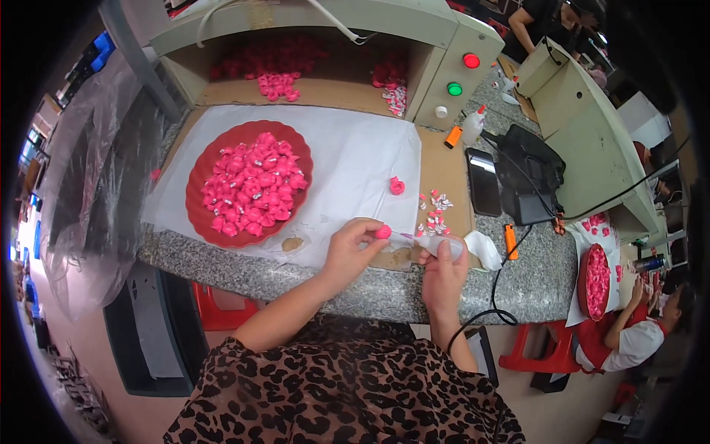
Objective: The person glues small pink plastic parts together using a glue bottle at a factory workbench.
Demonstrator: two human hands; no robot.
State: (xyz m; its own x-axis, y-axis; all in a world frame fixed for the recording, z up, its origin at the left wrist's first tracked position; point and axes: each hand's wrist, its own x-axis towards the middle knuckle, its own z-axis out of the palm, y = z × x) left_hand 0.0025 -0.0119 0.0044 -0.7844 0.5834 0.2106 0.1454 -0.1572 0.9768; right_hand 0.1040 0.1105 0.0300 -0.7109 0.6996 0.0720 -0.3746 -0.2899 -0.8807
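Observation:
My left hand (351, 248) pinches a small pink flower-shaped piece (382, 232) between thumb and fingers at the counter's front edge. My right hand (444, 270) grips a small clear squeeze bottle (435, 243) lying sideways, its thin nozzle touching the pink piece. A red bowl (201, 172) heaped with many pink pieces (251, 185) sits to the left on a white sheet (347, 155). One finished pink piece (397, 186) lies alone on the sheet. Several tiny pink and white bits (434, 214) lie just right of the sheet.
A beige machine box (310, 52) with red and green lights stands at the back, pink pieces inside. A black phone (484, 181), a black bag (526, 177), orange tools (453, 137) and a cable lie to the right. Another person (629, 333) sits at the lower right beside a second red bowl (595, 281).

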